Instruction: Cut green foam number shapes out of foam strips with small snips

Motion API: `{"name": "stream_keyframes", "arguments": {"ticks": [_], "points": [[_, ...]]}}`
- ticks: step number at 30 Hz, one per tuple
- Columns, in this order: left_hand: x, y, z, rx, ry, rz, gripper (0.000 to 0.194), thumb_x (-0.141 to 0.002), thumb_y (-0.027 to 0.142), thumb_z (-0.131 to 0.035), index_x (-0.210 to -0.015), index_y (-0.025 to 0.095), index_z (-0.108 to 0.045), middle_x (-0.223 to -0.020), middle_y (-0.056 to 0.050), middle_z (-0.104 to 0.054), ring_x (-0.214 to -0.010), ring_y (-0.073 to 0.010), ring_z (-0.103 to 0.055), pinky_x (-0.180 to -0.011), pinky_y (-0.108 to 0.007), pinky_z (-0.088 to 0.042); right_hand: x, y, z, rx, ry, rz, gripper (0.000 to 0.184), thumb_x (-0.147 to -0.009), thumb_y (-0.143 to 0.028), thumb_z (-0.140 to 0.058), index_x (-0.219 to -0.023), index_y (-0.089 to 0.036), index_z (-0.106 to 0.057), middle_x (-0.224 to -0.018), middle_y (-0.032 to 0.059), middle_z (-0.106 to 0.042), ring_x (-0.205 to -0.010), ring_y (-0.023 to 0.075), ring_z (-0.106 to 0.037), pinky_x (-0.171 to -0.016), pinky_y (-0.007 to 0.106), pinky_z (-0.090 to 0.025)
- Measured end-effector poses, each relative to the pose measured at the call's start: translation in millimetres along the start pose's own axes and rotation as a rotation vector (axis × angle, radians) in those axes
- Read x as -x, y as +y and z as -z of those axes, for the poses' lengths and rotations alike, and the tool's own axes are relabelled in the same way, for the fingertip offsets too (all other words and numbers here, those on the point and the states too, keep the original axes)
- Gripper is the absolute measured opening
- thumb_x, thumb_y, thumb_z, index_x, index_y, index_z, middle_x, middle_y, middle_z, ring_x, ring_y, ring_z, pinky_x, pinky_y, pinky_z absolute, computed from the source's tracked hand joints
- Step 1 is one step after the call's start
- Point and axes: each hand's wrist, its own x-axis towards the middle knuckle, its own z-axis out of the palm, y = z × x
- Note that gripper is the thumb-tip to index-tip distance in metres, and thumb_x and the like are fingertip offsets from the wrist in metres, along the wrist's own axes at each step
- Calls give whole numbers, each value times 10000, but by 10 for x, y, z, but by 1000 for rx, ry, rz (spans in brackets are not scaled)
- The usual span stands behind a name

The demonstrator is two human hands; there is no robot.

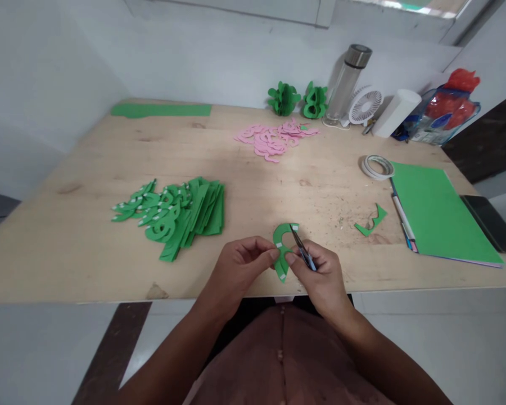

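My left hand (241, 264) pinches a curved green foam cutout (283, 239) with small white tape tabs, held just above the table's near edge. My right hand (318, 273) is closed on a pair of small scissors (301, 250) whose blades point up across the cutout; its thumb also touches the cutout. To the left lies a pile of similar green cutouts and strips (175, 214).
A pile of pink cutouts (274, 138) lies at the back centre, two green paper ornaments (299, 100) behind it. A tape roll (377, 166), green sheets (438, 211), a green scrap (371, 220), a bottle (346, 84), a small fan (365, 105) and a phone (493, 222) occupy the right side.
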Motion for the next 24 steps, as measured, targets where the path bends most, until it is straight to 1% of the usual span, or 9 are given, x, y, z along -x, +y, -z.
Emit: {"name": "stream_keyframes", "arguments": {"ticks": [4, 6, 8, 10, 12, 13, 16, 18, 24], "points": [[-14, 6, 1, 0, -7, 4, 121, -671, 280, -768, -604, 191, -720, -624, -8, -679, -619, -142, -581, -654, -264, -482, 0, -9, 16, -30, -13, -7, 262, -801, -325, -655, -607, -203, -528, -553, -54, -378, -512, 107, -312, -472, 247, -260], [-28, 16, 14, 0, 1, -5, 119, -672, 274, -768, -602, 190, -721, -619, -5, -675, -613, -139, -576, -644, -261, -480, -1, -16, 69, -38, -40, 2, 241, -816, -360, -663, -659, -199, -576, -573, -44, -420, -530, 117, -352, -487, 250, -288], [-46, 35, 36, -9, 17, -25, 116, -678, 263, -764, -596, 193, -719, -604, 4, -660, -600, -129, -560, -625, -248, -467, 0, -12, 158, -51, -94, 19, 252, -847, -427, -647, -757, -191, -635, -600, -34, -458, -547, 126, -384, -508, 256, -315], [-64, 63, 62, -27, 26, -42, 118, -678, 253, -762, -585, 197, -715, -591, 8, -648, -589, -124, -546, -606, -240, -456, 5, 6, 270, -54, -144, 27, 365, -889, -528, -581, -815, -181, -668, -568, -48, -394, -517, 124, -336, -491, 261, -281], [-79, 98, 84, -46, 31, -49, 124, -671, 254, -759, -571, 201, -708, -588, 5, -647, -585, -130, -544, -599, -246, -459, 12, 29, 379, -14, -190, -7, 472, -916, -600, -509, -804, -172, -674, -540, -55, -353, -491, 121, -292, -468, 264, -239], [-85, 117, 91, -54, 33, -48, 128, -667, 257, -756, -564, 204, -704, -590, 1, -650, -586, -136, -547, -602, -254, -467, 15, 39, 425, 29, -219, -30, 492, -914, -616, -507, -794, -170, -676, -533, -59, -341, -483, 116, -270, -462, 264, -218], [-102, 176, 97, -63, 23, -48, 135, -663, 262, -745, -549, 212, -696, -590, -3, -657, -582, -141, -555, -614, -266, -477, 19, 54, 506, 103, -285, -67, 496, -899, -626, -537, -751, -172, -669, -539, -64, -310, -486, 108, -240, -459, 264, -169], [-115, 213, 92, -73, -2, -52, 127, -660, 258, -736, -546, 215, -700, -588, -3, -661, -574, -136, -555, -615, -264, -471, 14, 56, 521, 99, -327, -86, 498, -895, -627, -544, -737, -172, -668, -542, -68, -296, -488, 105, -233, -461, 264, -155], [-135, 286, 79, -161, -74, -61, 124, -660, 266, -720, -543, 223, -716, -571, -9, -655, -567, -151, -551, -596, -274, -459, -35, 31, 520, 57, -412, -158, 515, -885, -636, -541, -764, -156, -685, -519, -80, -295, -480, 99, -228, -454, 250, -165]]}}
